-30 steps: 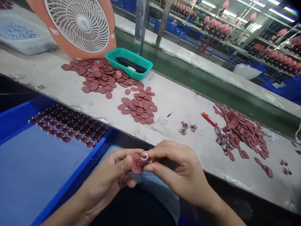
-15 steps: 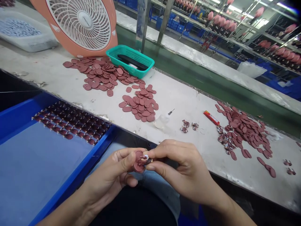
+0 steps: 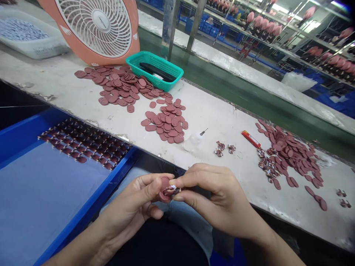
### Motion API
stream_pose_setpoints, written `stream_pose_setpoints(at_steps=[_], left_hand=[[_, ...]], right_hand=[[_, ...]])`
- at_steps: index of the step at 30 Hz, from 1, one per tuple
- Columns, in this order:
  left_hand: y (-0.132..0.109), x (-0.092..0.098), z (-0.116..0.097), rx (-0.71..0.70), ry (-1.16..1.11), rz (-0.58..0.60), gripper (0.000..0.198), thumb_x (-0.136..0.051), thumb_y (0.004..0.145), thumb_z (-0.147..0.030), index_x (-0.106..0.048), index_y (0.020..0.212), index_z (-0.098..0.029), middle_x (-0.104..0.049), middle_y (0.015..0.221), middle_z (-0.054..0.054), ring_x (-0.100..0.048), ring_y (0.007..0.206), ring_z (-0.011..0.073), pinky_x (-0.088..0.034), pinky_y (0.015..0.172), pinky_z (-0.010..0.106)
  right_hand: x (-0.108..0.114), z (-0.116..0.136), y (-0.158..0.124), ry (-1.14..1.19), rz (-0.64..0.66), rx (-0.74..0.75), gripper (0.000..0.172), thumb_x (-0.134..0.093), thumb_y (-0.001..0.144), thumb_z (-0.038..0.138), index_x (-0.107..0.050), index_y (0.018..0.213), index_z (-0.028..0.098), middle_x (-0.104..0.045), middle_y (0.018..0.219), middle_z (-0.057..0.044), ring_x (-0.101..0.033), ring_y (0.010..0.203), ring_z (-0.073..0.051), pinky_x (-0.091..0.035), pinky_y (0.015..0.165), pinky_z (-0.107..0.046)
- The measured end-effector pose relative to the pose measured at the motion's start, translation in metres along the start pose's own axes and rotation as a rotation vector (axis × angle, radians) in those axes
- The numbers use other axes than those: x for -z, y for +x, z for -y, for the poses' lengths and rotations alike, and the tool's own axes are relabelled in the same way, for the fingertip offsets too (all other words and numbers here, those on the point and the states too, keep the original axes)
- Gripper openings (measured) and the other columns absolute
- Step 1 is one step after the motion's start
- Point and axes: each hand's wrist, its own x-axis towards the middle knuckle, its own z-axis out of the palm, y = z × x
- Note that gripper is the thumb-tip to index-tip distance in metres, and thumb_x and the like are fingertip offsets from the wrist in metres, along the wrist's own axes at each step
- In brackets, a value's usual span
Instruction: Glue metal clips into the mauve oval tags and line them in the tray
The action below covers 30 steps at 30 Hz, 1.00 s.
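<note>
Between thumb and fingers, my left hand point(image 3: 144, 195) grips a reddish-brown oval disc point(image 3: 164, 182) above my lap. My right hand point(image 3: 213, 197) pinches a small brown-and-white figure piece point(image 3: 172, 190) against the disc's face. Fingertips hide part of both pieces, so how they join cannot be told. Beyond my hands on the bench, several similar small figure pieces point(image 3: 219, 148) lie beside a dispensing needle tip point(image 3: 203, 132) on a clear, whitish item. A pile of oval discs point(image 3: 169, 123) is just left of these.
The white bench point(image 3: 216, 107) also carries a larger disc pile point(image 3: 119, 85), a green basket point(image 3: 166, 85), an orange fan point(image 3: 134, 22), a red tube point(image 3: 251, 139) and a right-hand disc pile point(image 3: 294, 151). At left, a blue tray point(image 3: 27, 125) holds rows of assembled pieces point(image 3: 85, 142).
The view has shifted slightly. Both hands keep nearly the same pose, with the small figure piece still held at the disc.
</note>
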Motion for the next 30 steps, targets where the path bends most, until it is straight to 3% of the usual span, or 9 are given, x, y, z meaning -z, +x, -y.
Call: stream_pose_setpoints(at_steps=[5,10,18,30], left_hand=[[0.001,-0.002,0.000,-0.009,-0.002,-0.004,0.041,-0.097,0.057,-0.047,-0.083,0.083,-0.018,-0.068,0.066,0.002,-0.056,0.057,0.0094,-0.048,0.044,0.012],[0.001,-0.003,0.001,-0.022,-0.022,-0.048,0.040,-0.098,0.055,-0.045,-0.083,0.083,-0.019,-0.068,0.065,0.001,-0.058,0.058,0.0098,-0.047,0.043,0.012],[0.003,-0.008,-0.001,-0.067,-0.055,-0.022,0.035,-0.097,0.058,-0.042,-0.084,0.082,-0.021,-0.071,0.067,0.002,-0.060,0.060,0.0109,-0.049,0.044,0.012],[0.006,-0.013,0.001,-0.085,-0.025,-0.090,0.038,-0.098,0.055,-0.042,-0.084,0.082,-0.020,-0.073,0.071,0.003,-0.062,0.065,0.0126,-0.049,0.044,0.012]], right_hand=[[-0.001,-0.003,0.001,-0.010,-0.018,0.014,0.014,-0.073,0.091,0.016,-0.073,0.103,0.024,-0.076,0.086,-0.001,-0.071,0.074,-0.013,-0.057,0.070,-0.023],[-0.001,-0.003,0.000,-0.037,-0.019,0.045,0.011,-0.073,0.091,0.015,-0.073,0.101,0.019,-0.076,0.084,-0.002,-0.069,0.073,-0.012,-0.055,0.069,-0.021],[0.001,-0.009,0.003,0.007,-0.029,0.015,0.014,-0.074,0.090,0.015,-0.074,0.103,0.022,-0.078,0.089,-0.001,-0.072,0.076,-0.012,-0.056,0.073,-0.021],[0.003,-0.017,0.003,-0.003,-0.032,0.040,0.011,-0.074,0.089,0.013,-0.075,0.100,0.014,-0.076,0.083,-0.005,-0.070,0.073,-0.012,-0.055,0.070,-0.022]])
